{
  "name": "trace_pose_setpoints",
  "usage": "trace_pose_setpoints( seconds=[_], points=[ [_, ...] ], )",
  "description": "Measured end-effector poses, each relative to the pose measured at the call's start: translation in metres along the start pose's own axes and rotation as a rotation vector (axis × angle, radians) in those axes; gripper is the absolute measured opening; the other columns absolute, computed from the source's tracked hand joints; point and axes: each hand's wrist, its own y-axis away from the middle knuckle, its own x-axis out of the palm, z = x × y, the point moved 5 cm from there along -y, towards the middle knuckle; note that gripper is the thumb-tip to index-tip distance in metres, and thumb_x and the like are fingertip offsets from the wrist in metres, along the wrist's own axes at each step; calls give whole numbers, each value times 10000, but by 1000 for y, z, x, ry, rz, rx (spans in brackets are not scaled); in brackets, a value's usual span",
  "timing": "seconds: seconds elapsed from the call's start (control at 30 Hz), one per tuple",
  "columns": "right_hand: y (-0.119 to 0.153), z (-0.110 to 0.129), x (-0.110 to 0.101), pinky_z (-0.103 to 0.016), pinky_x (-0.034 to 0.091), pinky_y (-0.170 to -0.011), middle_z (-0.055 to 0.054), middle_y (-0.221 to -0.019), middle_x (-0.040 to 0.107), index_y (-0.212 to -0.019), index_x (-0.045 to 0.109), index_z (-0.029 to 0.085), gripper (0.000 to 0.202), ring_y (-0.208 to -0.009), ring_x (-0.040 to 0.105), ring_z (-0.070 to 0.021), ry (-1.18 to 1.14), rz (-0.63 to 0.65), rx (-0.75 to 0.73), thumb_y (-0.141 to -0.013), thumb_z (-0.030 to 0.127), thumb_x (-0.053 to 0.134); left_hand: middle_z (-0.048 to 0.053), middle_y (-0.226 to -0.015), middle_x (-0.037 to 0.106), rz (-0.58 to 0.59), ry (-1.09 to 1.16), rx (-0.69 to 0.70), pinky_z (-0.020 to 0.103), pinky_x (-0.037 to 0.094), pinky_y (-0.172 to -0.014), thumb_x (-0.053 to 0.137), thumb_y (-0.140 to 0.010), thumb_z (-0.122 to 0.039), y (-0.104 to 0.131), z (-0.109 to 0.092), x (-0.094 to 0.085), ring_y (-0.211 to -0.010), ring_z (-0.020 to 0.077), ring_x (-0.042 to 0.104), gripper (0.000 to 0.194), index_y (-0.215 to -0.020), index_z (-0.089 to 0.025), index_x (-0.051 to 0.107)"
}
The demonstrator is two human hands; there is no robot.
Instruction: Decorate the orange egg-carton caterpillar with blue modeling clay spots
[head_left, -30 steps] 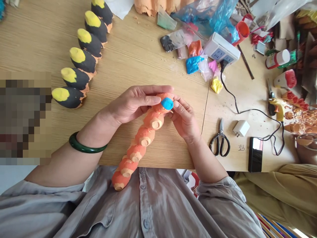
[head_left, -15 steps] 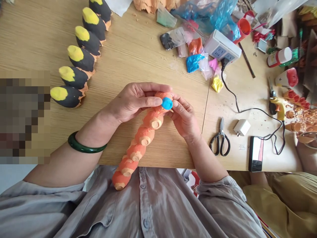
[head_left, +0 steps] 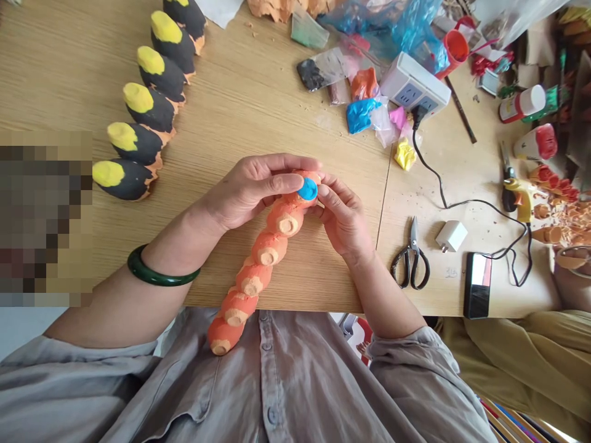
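Orange bumpy strip (head_left: pixel 257 274) held at its top end in both hands, slanting down past the table (head_left: pixel 221 92) edge in front of a grey shirt (head_left: pixel 240 394). Can't tell if its underside touches the wood. Left hand (head_left: pixel 252 187) pinches that end, thumb up front next to a round blue patch (head_left: pixel 307 189) and index finger along the top, but the rest of those fingers are mostly tucked behind. Right hand (head_left: pixel 341 212) grips from the other side, thumb tip at the patch's edge; its other fingertips are half hidden too, so no idea how they sit back there.

Black-and-yellow row (head_left: pixel 150 117) off to the left gets cropped by the top edge. Pixelated block (head_left: pixel 41 221) below it covers whatever's there. Scissors (head_left: pixel 413 246) show fine right of the hands, but the far-right pile (head_left: pixel 563 209) is a jumble, cut off at the border.
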Motion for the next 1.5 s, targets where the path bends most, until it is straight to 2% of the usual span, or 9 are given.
trace_pose_setpoints(
  seconds=[0.2, 0.37, 0.57, 0.77, 0.9, 1.03, 1.23, 1.37, 1.5],
  points=[
    [4, 1, 4, -324, 702, -877, 12, -989, 818, -1075, 803, 272, 468, -912, 776, -177, -37, -36, -72, -795, 560, 1043, 26, -1076, 882, -70, -33, -2, 368, 583, -1067, 1110, -774, -567, 1, 3, 6, -1078, 208, 776, 578, -1176, -210, 897],
    [8, 1, 5, -313, 682, -864, 20, -961, 829, -1052, 825, 287, 498, -900, 778, -177, -5, -73, -102, -763, 598, 1085, -31, -1002, 861, -81, 22, -17, 267, 599, -912, 1110, -807, -477, 1, 8, 10, -910, 121, 714, 387, -1068, -266, 917],
    [8, -1, 2, -371, 715, -899, -20, -1041, 862, -1055, 804, 292, 530, -974, 818, -225, 70, -96, -77, -788, 686, 1038, -53, -981, 869, -76, 2, -57, 208, 588, -839, 1135, -757, -454, 0, 7, 10, -892, 89, 719, 390, -1032, -274, 926],
    [8, -4, 3, -364, 703, -909, -9, -965, 838, -1083, 807, 267, 507, -938, 809, -207, 70, -55, -97, -844, 662, 1016, 9, -989, 885, -147, -148, -29, 282, 596, -839, 1073, -747, -320, 2, 5, 5, -889, 147, 765, 359, -1030, -218, 877],
    [6, -6, 1, -359, 703, -889, -4, -998, 858, -1068, 808, 279, 530, -936, 806, -207, 62, -64, -85, -803, 677, 1036, 28, -1038, 872, -150, -217, -6, 313, 596, -899, 1029, -805, -404, 3, 5, 6, -963, 183, 775, 366, -1075, -222, 861],
    [4, -4, -1, -351, 699, -881, 1, -1028, 848, -1098, 798, 278, 525, -953, 804, -195, 54, -57, -112, -837, 682, 1008, 49, -1189, 880, -107, -178, 3, 326, 586, -987, 961, -903, -560, 3, 2, 9, -1051, 186, 752, 438, -1174, -222, 890],
    [8, 2, 3, -336, 699, -872, 3, -998, 835, -1062, 793, 271, 504, -923, 793, -183, 45, -82, -86, -829, 660, 1013, -19, -1079, 877, -83, -168, 18, 385, 607, -1014, 1025, -806, -457, 2, 4, 6, -1059, 219, 752, 342, -1109, -339, 919],
    [9, 4, 6, -329, 708, -859, 8, -968, 834, -999, 810, 281, 425, -906, 777, -192, 6, -88, -58, -803, 586, 1032, 3, -1086, 865, -122, -247, 61, 369, 626, -930, 1019, -808, -453, 4, 3, 3, -1026, 227, 766, 374, -1123, -297, 891],
    [7, 0, 4, -368, 724, -890, 0, -979, 838, -996, 814, 321, 325, -938, 786, -224, 14, -81, -37, -839, 538, 999, 34, -1098, 859, -152, -346, 67, 393, 652, -949, 1019, -786, -455, 7, -1, 6, -1063, 265, 781, 392, -1106, -283, 871]
  ],
)
